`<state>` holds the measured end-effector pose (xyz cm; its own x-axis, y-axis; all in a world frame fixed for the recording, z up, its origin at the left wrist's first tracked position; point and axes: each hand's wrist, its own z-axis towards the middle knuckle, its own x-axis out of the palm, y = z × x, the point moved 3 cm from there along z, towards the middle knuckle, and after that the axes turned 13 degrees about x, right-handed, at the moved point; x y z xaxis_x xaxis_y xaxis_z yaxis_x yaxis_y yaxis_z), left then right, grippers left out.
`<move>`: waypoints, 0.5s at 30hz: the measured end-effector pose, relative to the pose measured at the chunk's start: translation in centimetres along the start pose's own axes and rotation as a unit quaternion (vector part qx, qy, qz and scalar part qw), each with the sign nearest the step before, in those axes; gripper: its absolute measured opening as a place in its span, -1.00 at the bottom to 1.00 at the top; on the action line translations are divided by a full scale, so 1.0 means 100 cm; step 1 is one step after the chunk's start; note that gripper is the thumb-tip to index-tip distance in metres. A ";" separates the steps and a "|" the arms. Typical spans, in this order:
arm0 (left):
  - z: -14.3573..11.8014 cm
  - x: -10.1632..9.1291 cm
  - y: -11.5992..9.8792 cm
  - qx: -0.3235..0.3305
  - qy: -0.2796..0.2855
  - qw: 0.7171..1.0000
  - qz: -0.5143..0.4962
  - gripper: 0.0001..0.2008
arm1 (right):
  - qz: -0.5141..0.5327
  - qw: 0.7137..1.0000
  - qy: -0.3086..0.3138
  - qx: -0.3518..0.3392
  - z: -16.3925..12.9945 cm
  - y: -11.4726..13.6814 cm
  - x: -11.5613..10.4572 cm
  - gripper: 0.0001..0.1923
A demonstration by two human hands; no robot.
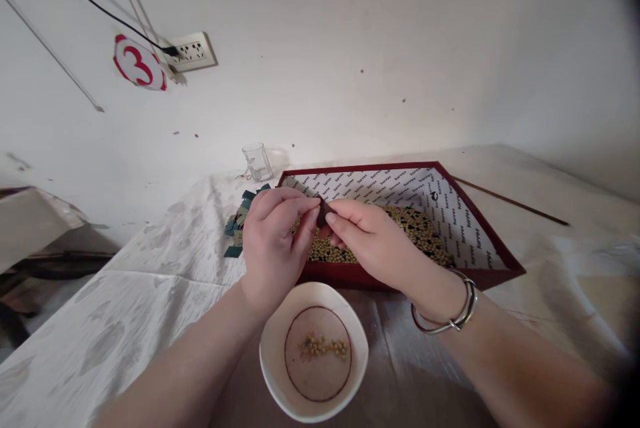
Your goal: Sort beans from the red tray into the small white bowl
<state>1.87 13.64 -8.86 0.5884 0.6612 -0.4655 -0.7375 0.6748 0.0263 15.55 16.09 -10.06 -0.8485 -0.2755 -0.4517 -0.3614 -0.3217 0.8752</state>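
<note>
Here, clothed table (150,281), white wall (350,48), socket (193,51)

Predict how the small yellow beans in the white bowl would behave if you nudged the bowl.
The small round yellow beans would probably roll and scatter, being loose and few. The shallow white bowl looks glazed, so likely slippery on the table and breakable if it fell.

A white tabletop cloth (150,268) with a faint grey leaf print looks matt and soft. The dark red shallow box (465,201) has a printed white paper lining. The white glazed ceramic bowl (280,361) shines slightly. A clear glass cup (257,161) is glossy. The silver metal bangle (460,315) gleams smooth.
</note>
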 end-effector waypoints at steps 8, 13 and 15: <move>0.000 0.000 0.000 -0.041 0.005 0.999 -0.034 -0.92 | 0.002 1.000 -0.009 -0.010 0.001 0.000 0.000 -0.80; 0.000 0.000 -0.001 -0.056 0.004 0.998 -0.025 -0.94 | 0.000 1.000 -0.010 -0.011 0.001 0.001 0.000 -0.80; 0.000 0.000 -0.002 -0.059 0.004 0.998 -0.021 -0.94 | 0.002 1.000 -0.011 -0.014 0.000 0.001 0.000 -0.80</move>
<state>2.01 13.49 -8.84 0.6178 0.6294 -0.4713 -0.7458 0.6590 -0.0975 15.47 16.09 -9.95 -0.8587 -0.2566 -0.4436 -0.3473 -0.3450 0.8720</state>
